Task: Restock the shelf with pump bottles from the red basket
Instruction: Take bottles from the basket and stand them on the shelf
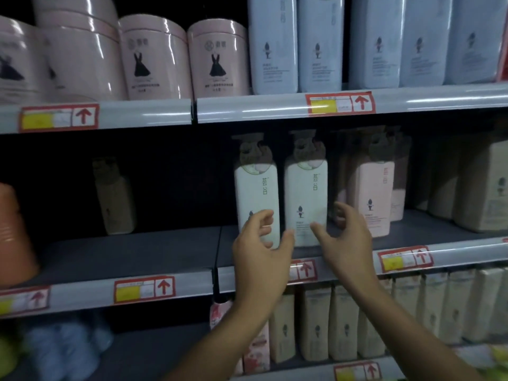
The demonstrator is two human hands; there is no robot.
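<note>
While I face the shelving (110,273), its middle shelf runs dark grey across my view, with red-framed price tags (145,289) along the front rail. Above it, pink tubs (156,59) with a black dress print stand to the left and pale blue packs (297,45) to the right. Below it, a row of beige bottles (316,325) fills the lower shelf. On the middle shelf two white pump bottles stand upright side by side, touching or nearly so, close to the front edge. A pink bottle (373,199) stands just right of them, and a lone beige bottle (116,199) sits well apart on the left, far back in the dark. An orange thing (13,232) shows at the left edge; I cannot tell what it is.

My left hand (261,257) is at the left bottle (257,193), low on its front: my fingers curl across the label and my thumb lies at its lower right corner, so I am holding it. My right hand (346,240) is at the right bottle (305,193), fingers spread and loosely bent, thumb across its lower front; it cups the bottle's right side without clamping on it. Motion blur softens both hands. The red basket is out of view.
</note>
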